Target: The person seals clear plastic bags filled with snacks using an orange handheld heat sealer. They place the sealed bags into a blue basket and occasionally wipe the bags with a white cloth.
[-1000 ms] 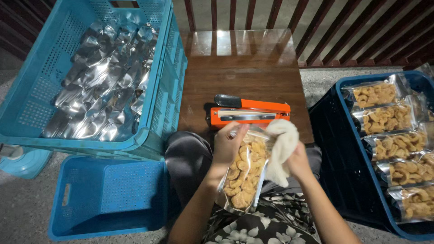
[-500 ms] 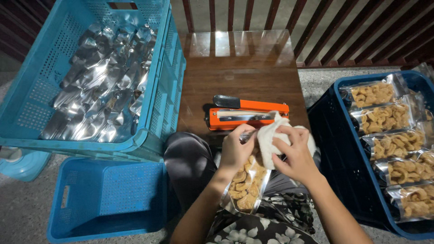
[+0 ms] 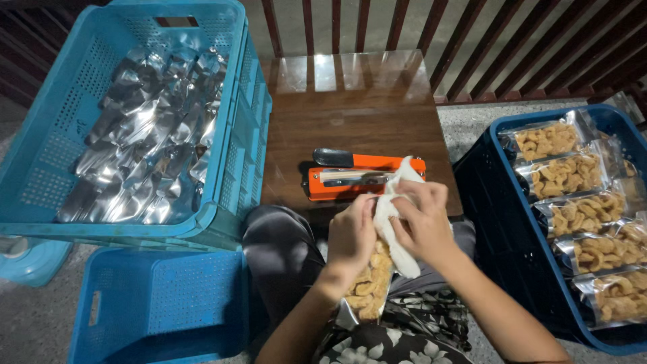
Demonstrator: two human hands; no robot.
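My left hand (image 3: 350, 237) grips the upper part of a clear bag of golden fried snacks (image 3: 368, 288), which hangs over my lap. My right hand (image 3: 423, 222) presses a white cloth (image 3: 396, 216) against the bag's top, close beside the left hand. Just beyond both hands, an orange and black heat sealer (image 3: 350, 179) lies on the near edge of a small brown wooden table (image 3: 357, 101).
A light blue crate (image 3: 47, 168) of shiny silver bags stands at left on another upturned blue crate (image 3: 162, 307). A dark blue crate (image 3: 502, 249) at right holds several filled snack bags (image 3: 573, 216). Dark wooden railing bars (image 3: 418, 27) run behind the table.
The bag has been lowered from upright in front of me toward my lap. My right hand brought the cloth onto the bag's top, and both hands shifted closer to the sealer.
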